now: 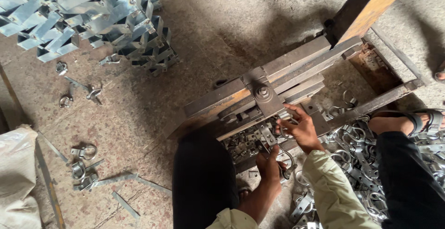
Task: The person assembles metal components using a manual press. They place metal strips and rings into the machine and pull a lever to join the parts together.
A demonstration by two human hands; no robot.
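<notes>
Two hands meet at frame centre: left hand (pixel 271 163) grips a shiny ring-and-plate fitting (pixel 286 164); right hand (pixel 301 129) pinches a metal bracket (pixel 268 136) at the rusty jig (pixel 278 78). Loose fittings (pixel 357 150) crowd right; bare floor (pixel 139 118) lies left.

A small metal ring clasp (pixel 268 138) sat tilted on the rusty iron press (pixel 259 94), which lay flat on the concrete floor (pixel 208 20).

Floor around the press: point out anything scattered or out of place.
Loose ring clips and metal strips lie scattered on the floor left of the press, apart from the heap at right. Both hands, left and right, work a bracket at the press.
</notes>
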